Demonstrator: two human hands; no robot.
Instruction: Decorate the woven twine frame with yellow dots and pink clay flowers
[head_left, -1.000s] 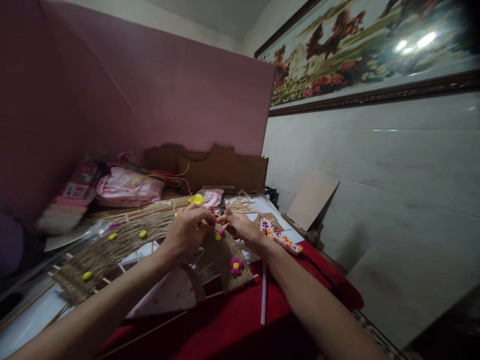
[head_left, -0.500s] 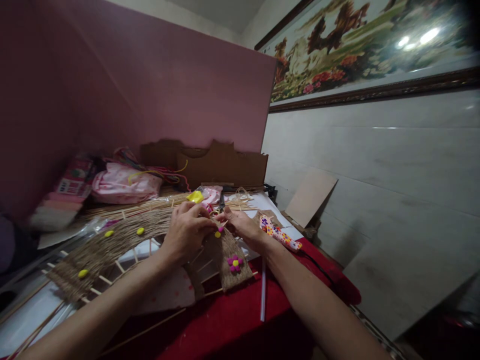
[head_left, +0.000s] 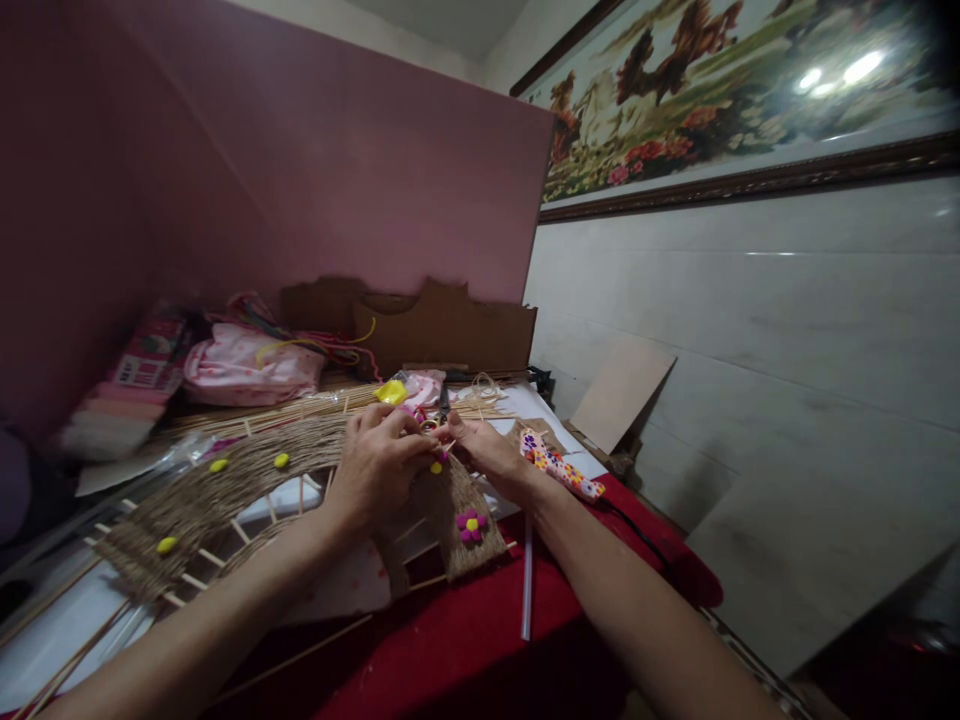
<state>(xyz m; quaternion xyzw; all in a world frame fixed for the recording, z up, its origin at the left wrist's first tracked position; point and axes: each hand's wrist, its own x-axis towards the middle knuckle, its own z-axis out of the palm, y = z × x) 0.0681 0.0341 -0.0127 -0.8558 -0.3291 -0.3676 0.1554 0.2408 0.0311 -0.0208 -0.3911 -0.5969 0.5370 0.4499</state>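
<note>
My left hand (head_left: 379, 463) and my right hand (head_left: 484, 450) meet over a woven jute arch (head_left: 225, 485) built on thin wooden sticks. Both hands have fingers pinched together at the arch's top right end, beside a small pink and yellow pompom (head_left: 437, 464). What the fingertips grip is too small to name. A pink flower with a yellow centre (head_left: 470, 524) sits on the jute panel just below my hands. Yellow pompoms (head_left: 280, 461) dot the arch to the left.
A white stick (head_left: 526, 580) lies on the red cloth (head_left: 480, 650). A patterned ribbon piece (head_left: 559, 467) lies right of my right wrist. Bundled sticks (head_left: 300, 408), a pink bag (head_left: 251, 365), cardboard (head_left: 442, 335) and a box (head_left: 142, 365) crowd the back.
The view shifted slightly. Both hands stayed pinched at the same spot on the arch, moving only a little.
</note>
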